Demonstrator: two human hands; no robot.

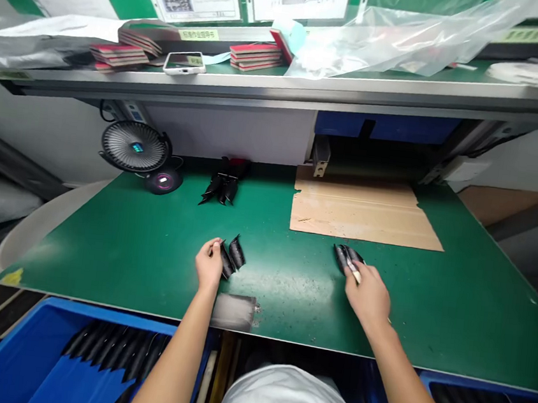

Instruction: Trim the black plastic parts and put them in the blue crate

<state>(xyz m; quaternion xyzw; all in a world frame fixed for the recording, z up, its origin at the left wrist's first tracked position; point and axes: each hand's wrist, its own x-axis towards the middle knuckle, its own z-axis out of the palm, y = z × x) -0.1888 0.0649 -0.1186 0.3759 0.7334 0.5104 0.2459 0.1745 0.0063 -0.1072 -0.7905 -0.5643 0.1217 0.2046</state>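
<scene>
My left hand (208,266) is closed, thumb and fingers pinching the edge of a black curved part (227,263) near the table's front middle. Just right of that part, a second black curved part (237,253) lies on the green surface. Over to the right, my right hand (369,295) is closed around a small pale tool (354,273), its kind not clear. The tool lies against some black curved parts (341,258), and my fingers partly cover them; I cannot tell whether the fingers also grip them.
Black pieces (223,184) lie in a pile at the back, beside a small fan (136,147). A cardboard sheet (364,211) covers the back right. Blue bins (44,325) of black parts stand below the front edge. A shelf (280,90) overhangs the back. Dark crumbs dot the table.
</scene>
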